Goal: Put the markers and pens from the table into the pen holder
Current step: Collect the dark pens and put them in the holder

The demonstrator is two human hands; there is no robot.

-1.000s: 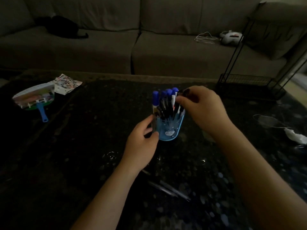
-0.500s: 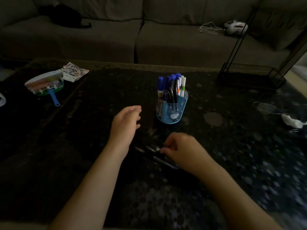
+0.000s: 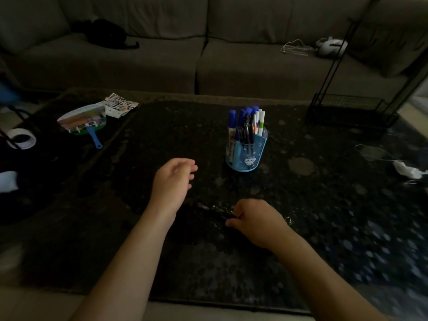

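Note:
A translucent blue pen holder (image 3: 246,151) stands near the middle of the dark glass table (image 3: 324,216), filled with several blue-capped markers (image 3: 232,118), dark pens and white markers. A dark pen (image 3: 215,210) lies on the table in front of the holder. My right hand (image 3: 254,222) rests low on the table with its fingers closed around that pen's near end. My left hand (image 3: 172,181) hovers to the left of the holder, fingers loosely apart, holding nothing.
A hand fan with a blue handle (image 3: 83,122) and a printed packet (image 3: 119,105) lie at the far left. A tape roll (image 3: 20,139) sits beyond the left edge. A black wire rack (image 3: 352,110) stands far right. White crumpled paper (image 3: 407,170) lies right. A sofa (image 3: 208,54) runs behind.
Both hands left the holder: my right hand dropped to the table front and closed on a dark pen there; my left hand let go of the holder and drew back left.

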